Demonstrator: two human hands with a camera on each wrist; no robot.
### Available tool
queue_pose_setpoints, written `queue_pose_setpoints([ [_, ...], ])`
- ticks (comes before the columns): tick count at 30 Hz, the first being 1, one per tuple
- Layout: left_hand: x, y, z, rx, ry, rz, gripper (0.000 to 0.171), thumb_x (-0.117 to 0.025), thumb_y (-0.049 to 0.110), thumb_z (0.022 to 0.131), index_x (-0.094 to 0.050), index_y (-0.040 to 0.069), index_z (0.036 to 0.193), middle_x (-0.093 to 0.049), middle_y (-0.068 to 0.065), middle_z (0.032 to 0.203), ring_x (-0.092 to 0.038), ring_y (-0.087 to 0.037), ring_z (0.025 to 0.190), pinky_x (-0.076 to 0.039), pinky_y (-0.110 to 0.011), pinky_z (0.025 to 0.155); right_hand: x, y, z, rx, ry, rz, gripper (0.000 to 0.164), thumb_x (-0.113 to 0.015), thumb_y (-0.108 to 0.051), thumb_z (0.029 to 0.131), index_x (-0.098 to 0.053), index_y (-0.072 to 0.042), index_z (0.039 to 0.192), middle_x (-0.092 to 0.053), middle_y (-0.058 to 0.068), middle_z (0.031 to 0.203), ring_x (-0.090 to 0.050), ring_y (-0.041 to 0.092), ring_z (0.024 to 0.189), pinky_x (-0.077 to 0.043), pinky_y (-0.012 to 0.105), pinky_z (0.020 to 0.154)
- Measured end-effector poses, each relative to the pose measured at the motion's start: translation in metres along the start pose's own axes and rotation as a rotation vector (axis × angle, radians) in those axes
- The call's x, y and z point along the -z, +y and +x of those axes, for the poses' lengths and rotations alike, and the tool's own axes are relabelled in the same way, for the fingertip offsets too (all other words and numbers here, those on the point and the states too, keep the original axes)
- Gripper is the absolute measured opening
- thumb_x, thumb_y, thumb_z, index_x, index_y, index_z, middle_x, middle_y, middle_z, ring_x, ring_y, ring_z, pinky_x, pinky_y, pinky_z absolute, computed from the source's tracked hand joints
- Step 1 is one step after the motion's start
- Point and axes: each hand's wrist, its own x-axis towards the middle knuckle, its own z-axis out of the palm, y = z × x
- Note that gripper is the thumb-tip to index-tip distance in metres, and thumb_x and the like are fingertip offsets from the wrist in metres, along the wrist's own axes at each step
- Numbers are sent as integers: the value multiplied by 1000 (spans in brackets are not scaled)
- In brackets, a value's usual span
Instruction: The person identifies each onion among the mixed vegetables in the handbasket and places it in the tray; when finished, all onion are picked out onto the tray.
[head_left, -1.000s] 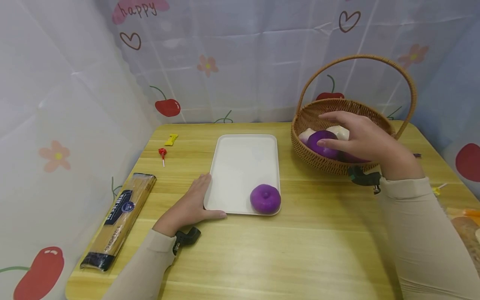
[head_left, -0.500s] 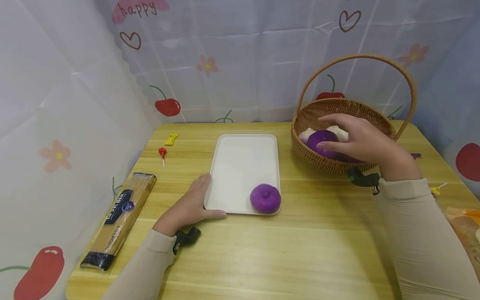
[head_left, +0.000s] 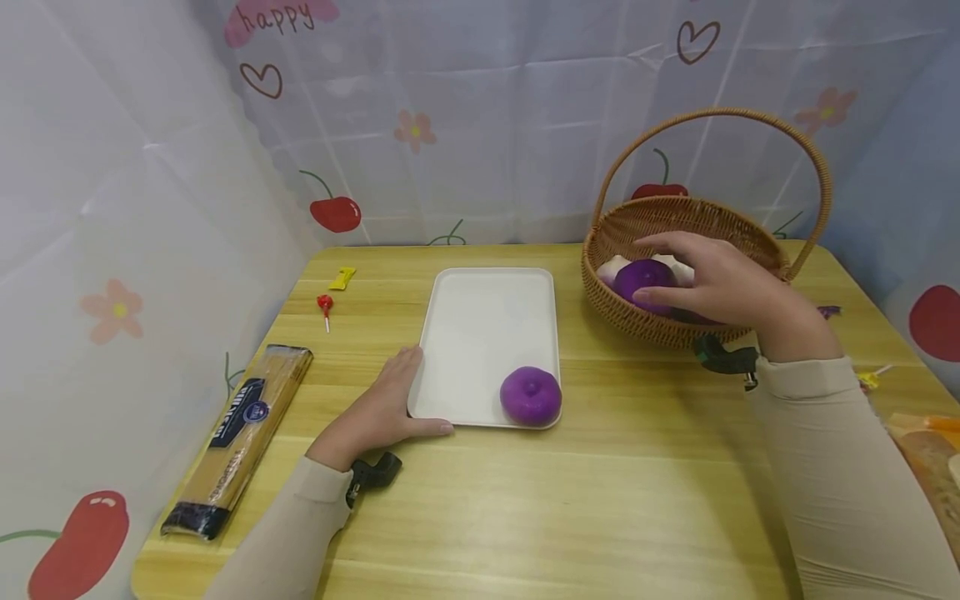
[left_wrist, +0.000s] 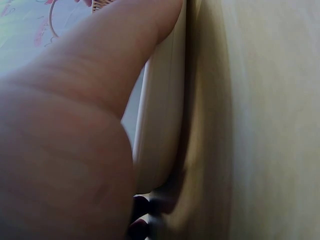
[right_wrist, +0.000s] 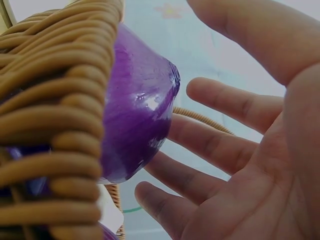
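Observation:
My left hand (head_left: 377, 412) rests at the near left corner of a white tray (head_left: 480, 333), fingers along its left side and thumb along its near edge. In the left wrist view the hand (left_wrist: 75, 120) lies against the tray's side wall (left_wrist: 162, 115). On the tray's near right corner sits a round purple vegetable (head_left: 531, 397) with a dimpled top. My right hand (head_left: 720, 279) hovers over the wicker basket (head_left: 637, 327), fingers spread. Just below it is a purple onion (head_left: 643, 283). The right wrist view shows a gap between the palm and the glossy onion (right_wrist: 137, 105).
Pale bulbs (head_left: 611, 270) lie beside the onion in the basket, whose tall handle (head_left: 723, 112) arches above. At left are a spaghetti pack (head_left: 240, 442), a red lollipop (head_left: 325, 303) and a yellow-wrapped candy (head_left: 342, 278). A yellow lollipop (head_left: 870, 380) lies at right.
My right hand has sunk slightly and drifted a little left over the basket. The left hand, the tray and the vegetable on it stay in place.

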Motion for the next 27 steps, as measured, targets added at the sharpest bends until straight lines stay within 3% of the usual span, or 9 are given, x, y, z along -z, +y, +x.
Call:
queue_pose_setpoints([
  [16, 0, 1, -1, -1, -1, -2, 139, -82, 72, 78, -8, -5, 166, -7, -21, 173, -3, -35, 158, -9, -50, 126, -4, 1, -1, -34, -45, 71, 70, -84, -33, 94, -54, -7, 151, -53, 19, 150, -48, 43, 138, -49, 63, 102],
  [27, 1, 2, -1, 5, 2, -1, 138, -82, 72, 78, -8, -5, 166, -7, -22, 173, -3, -36, 158, -10, -52, 126, -7, 4, -1, -54, -55, 83, 70, -82, -36, 95, -53, -9, 152, -54, 15, 147, -59, 40, 126, -54, 59, 96],
])
